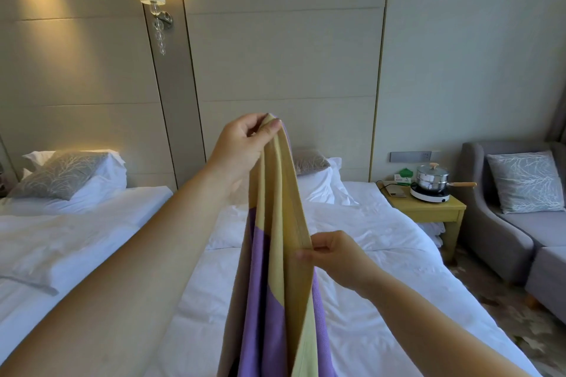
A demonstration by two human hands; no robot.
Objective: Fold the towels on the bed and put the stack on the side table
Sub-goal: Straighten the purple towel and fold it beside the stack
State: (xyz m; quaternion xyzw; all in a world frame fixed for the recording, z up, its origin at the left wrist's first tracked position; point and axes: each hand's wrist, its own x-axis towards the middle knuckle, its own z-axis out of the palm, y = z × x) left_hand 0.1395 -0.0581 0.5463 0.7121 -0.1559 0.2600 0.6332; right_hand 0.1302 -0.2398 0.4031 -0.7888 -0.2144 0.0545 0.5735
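The left hand (242, 147) is up high and pinches the top of a yellow and purple towel (275, 269) with its fingers shut on it. The towel hangs straight down over the white bed (382, 300), near its middle. The right hand (333, 254) is lower and pinches the towel's yellow edge. Far right, by the bed's top corner, a pot (433, 177) sits on the yellow tabletop (428, 208).

Both arms are bare from as far up as the view reaches down to the wrists, with no sleeve, and the left hand (242, 144) and right hand (338, 257) have short, unpainted nails.
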